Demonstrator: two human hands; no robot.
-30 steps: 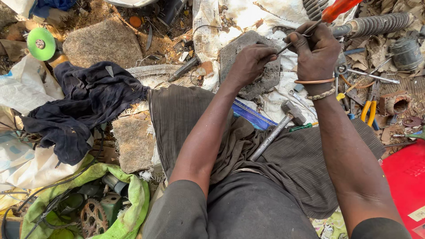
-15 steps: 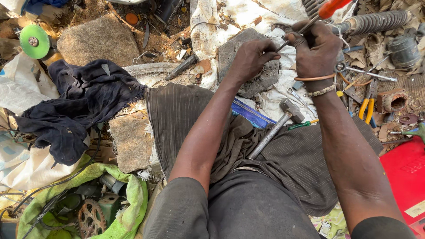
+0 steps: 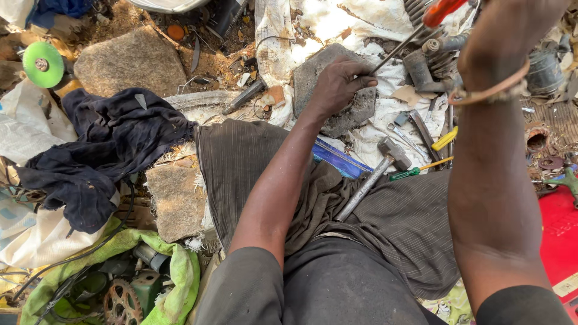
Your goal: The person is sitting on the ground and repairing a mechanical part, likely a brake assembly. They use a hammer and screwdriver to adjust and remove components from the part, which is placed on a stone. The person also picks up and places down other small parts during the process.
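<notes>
The left hand (image 3: pixel 340 84) is curled around the tip of a screwdriver (image 3: pixel 415 33) and presses it on a flat grey stone (image 3: pixel 361 108) lying on white cloth (image 3: pixel 313 24). The screwdriver has a thin metal shaft and an orange handle. The right hand (image 3: pixel 518 18) is raised at the frame's top edge; I cannot tell its grip.

Bare dirt ground (image 3: pixel 211 63) carries everything. A flat stone (image 3: pixel 129 60) lies at upper left beside a green disc (image 3: pixel 42 63); a dark cloth (image 3: pixel 102 153) spreads at left. A soiled white sheet (image 3: pixel 337 24) covers the upper middle, bearing a grey slab (image 3: pixel 355 111), a hammer (image 3: pixel 376 174) and wrenches (image 3: pixel 406 138).
</notes>
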